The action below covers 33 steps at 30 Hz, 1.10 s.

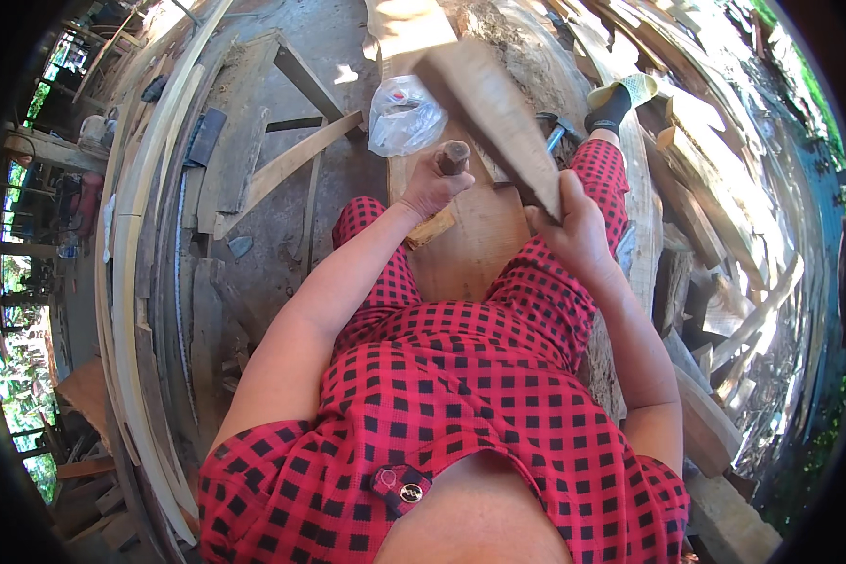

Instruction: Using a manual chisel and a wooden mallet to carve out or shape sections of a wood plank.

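Right hand [573, 221] is clamped on the near end of a long wedge of wood [493, 108], tilting it up over the plank [470, 244] (keeps it steady). Left hand [432, 188] is fisted round a stubby tool handle [454, 155] right beside it, plastic bag [404, 117] just behind.

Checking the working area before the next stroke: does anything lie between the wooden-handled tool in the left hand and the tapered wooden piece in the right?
Nothing visible does. The left hand grips the wooden-handled tool just left of the tapered wooden piece, which the right hand holds; only bare plank shows between them.
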Each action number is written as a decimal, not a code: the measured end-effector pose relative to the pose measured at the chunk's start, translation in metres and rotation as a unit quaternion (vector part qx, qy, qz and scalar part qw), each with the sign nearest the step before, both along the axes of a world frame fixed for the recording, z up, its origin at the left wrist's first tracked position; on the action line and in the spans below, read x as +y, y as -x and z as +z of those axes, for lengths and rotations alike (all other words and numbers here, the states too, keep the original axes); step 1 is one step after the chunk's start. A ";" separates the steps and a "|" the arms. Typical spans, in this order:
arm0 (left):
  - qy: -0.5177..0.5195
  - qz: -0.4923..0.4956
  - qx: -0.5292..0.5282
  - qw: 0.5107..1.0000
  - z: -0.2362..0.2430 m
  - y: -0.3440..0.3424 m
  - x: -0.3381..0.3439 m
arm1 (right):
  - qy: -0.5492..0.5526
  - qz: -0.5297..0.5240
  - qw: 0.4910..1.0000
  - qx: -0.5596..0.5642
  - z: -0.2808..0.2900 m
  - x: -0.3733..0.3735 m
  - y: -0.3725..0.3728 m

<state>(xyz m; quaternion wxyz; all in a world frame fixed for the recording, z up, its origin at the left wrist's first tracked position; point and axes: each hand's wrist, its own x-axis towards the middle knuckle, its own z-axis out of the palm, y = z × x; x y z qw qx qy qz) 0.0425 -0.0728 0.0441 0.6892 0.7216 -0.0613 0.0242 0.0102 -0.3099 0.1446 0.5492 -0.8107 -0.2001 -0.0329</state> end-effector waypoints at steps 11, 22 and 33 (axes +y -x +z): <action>0.006 -0.033 0.002 0.999 -0.007 -0.008 0.001 | 0.171 -0.022 0.985 0.008 -0.002 -0.013 0.003; 0.007 -0.045 0.003 0.999 -0.008 -0.013 0.001 | 0.003 -0.013 0.999 0.031 -0.007 -0.006 0.001; -0.040 -0.074 0.021 0.996 -0.004 -0.016 0.000 | 0.047 -0.029 0.993 0.102 -0.020 -0.007 0.006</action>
